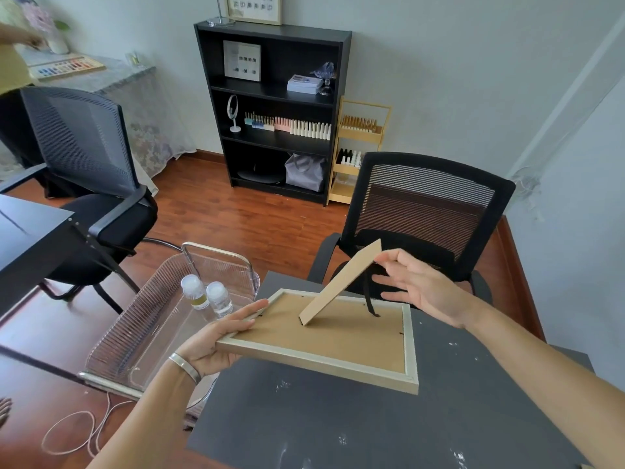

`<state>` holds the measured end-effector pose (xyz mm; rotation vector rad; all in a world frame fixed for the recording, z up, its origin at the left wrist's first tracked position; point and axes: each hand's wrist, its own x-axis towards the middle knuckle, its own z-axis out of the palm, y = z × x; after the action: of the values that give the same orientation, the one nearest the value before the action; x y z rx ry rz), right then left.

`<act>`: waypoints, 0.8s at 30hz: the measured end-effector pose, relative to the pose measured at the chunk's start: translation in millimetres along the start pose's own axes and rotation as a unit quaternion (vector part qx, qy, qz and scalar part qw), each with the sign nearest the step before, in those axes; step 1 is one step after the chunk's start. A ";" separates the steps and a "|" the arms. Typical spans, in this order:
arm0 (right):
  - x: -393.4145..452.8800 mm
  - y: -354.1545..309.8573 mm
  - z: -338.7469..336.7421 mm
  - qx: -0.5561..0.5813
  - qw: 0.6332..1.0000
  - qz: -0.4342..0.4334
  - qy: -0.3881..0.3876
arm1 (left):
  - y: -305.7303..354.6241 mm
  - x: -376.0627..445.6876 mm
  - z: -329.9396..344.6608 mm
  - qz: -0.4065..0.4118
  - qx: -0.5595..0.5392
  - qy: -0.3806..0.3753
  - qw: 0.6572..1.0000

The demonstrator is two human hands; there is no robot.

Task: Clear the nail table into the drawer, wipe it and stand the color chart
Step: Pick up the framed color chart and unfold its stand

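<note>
Chart (358, 343) is held back-up above the dark table (338, 428), its left edge gripped by the left hand (216, 340), w/ the stand (341, 282) swung out and touched by the right hand (422, 289), fingers straight.

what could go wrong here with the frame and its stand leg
The right hand pulls the kickstand leg well out from the frame; its black strap looks taut, so the strap or hinge might tear. The left hand grips only one corner, back side up over the table, so the frame might slip and drop.
</note>
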<state>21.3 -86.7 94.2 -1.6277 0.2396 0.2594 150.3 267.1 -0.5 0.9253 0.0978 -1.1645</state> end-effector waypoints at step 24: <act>-18.8 20.9 44.5 -0.203 0.920 -0.290 0.165 | 41.7 -10.1 22.2 -0.074 -0.058 -0.029 0.995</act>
<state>-4.1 -43.8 77.1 -2.0711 -0.0583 -0.4553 171.4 263.3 42.7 0.7917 0.1870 -1.3083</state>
